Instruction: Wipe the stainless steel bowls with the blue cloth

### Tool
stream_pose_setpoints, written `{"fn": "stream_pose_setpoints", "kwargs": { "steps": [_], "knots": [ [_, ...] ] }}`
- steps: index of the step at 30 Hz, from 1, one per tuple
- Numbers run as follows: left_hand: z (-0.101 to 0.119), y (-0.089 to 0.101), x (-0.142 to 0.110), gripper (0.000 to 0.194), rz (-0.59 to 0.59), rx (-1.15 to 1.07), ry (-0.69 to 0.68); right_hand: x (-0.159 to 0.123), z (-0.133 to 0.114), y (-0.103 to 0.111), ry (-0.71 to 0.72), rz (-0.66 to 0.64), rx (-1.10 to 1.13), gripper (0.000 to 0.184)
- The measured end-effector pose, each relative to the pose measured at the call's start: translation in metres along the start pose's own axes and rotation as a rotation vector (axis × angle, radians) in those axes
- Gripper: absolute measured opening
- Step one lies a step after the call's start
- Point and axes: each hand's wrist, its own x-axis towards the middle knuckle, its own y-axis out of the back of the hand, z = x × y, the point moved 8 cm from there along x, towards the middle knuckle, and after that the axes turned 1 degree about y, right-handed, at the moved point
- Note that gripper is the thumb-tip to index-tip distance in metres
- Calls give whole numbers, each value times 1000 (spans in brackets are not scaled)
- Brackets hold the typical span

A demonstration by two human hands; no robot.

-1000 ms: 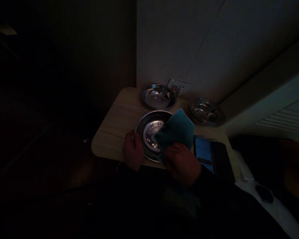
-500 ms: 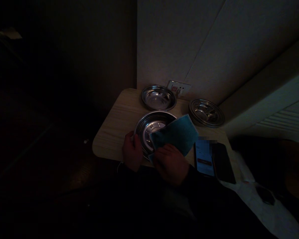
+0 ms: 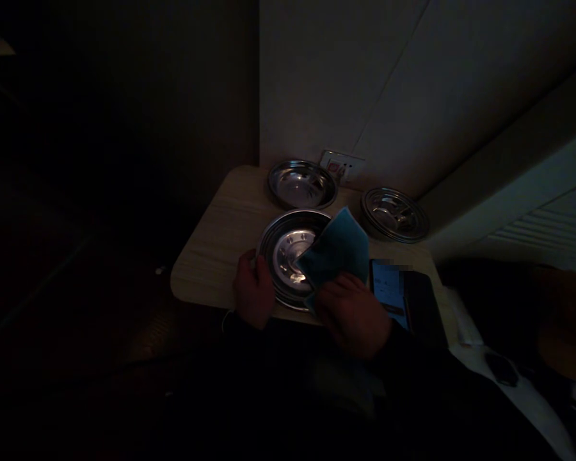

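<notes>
A shiny round steel dish point(image 3: 288, 250) rests near the front edge of the small table. My left hand point(image 3: 254, 291) grips its left rim, thumb on the near side. In my right hand point(image 3: 352, 310) is a teal cleaning cloth point(image 3: 340, 246), pinched at its lower part and spread over the dish's right side. The cloth covers that part of the rim, and the fingertips under it are hidden. Behind stands another steel dish point(image 3: 302, 186). At the back right sits a stack of steel dishes point(image 3: 394, 216).
The pale wooden table point(image 3: 206, 256) stands against a wall with a socket point(image 3: 342, 165). A lit phone point(image 3: 388, 288) lies right of my right hand, beside a dark flat object point(image 3: 425, 307). Farther right, a small dark object point(image 3: 502, 369) lies on a white surface. The room is dim.
My right hand has moved right and slightly down with the cloth, uncovering more of the dish's inside. My left hand keeps its grip on the rim. The view has shifted a little.
</notes>
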Motion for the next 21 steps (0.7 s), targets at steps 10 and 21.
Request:
{"fn": "stream_pose_setpoints", "kwargs": {
  "steps": [10,21],
  "knots": [
    [-1,2,0,31,27,29,-9,-3,0,0,4,39,-9,13],
    [3,4,0,30,42,61,-23,-8,6,2,5,65,-33,9]
  ]
}}
